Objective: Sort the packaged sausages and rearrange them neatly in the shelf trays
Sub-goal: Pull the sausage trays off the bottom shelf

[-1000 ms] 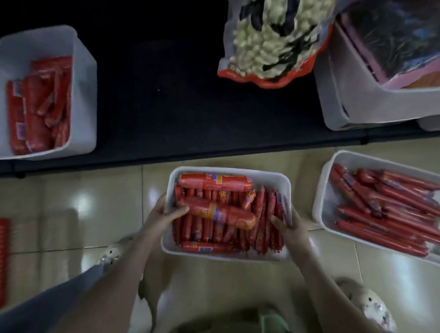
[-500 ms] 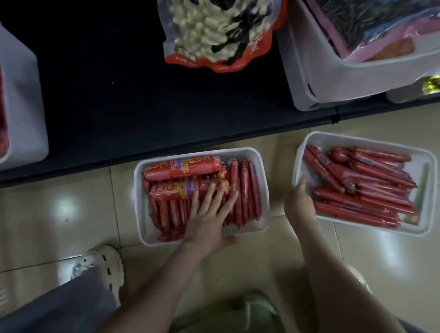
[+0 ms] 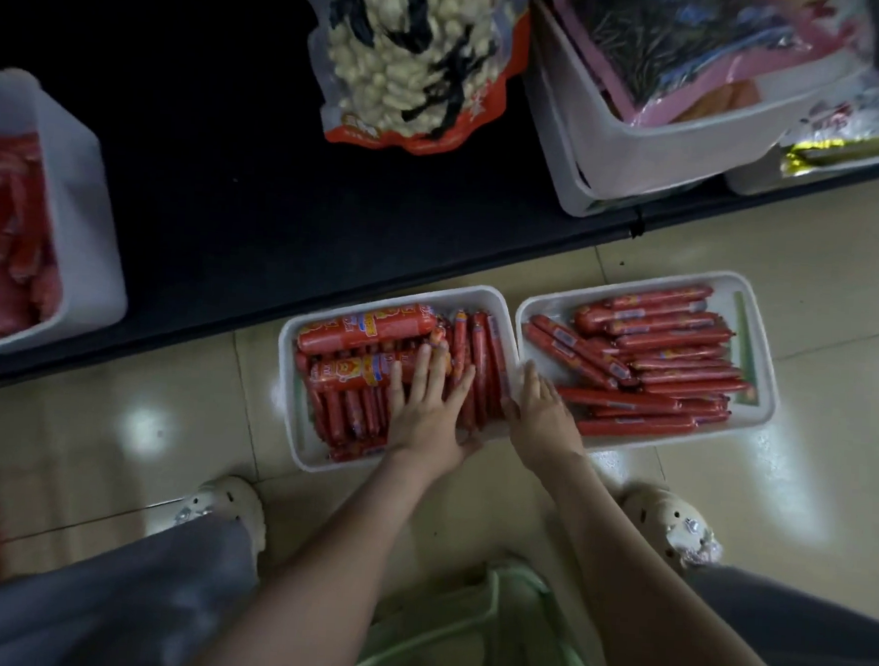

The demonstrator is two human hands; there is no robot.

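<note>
Sausages (image 3: pixel 672 370) lay mixed in both trays (image 3: pixel 286 375), apparently unsorted and unshelved; left hand (image 3: pixel 430 409) pressed flat, fingers spread, on them, right hand (image 3: pixel 540 416) rested loose-fingered on a rim.

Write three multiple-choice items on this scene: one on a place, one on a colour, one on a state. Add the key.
1. Where do the left tray and the right tray stand?
A. On the dark shelf
B. Side by side on the tiled floor
C. On a stool

2. What colour are the sausages?
A. Green
B. Blue
C. Red

3. How is the left hand?
A. Flat on the sausages, fingers straight
B. Clenched in the air
C. Lifting one sausage

Key:
1 B: tiles show around both trays.
2 C: every wrapper in both trays is red.
3 A: its spread fingers lie across the left tray's sausages.
</note>
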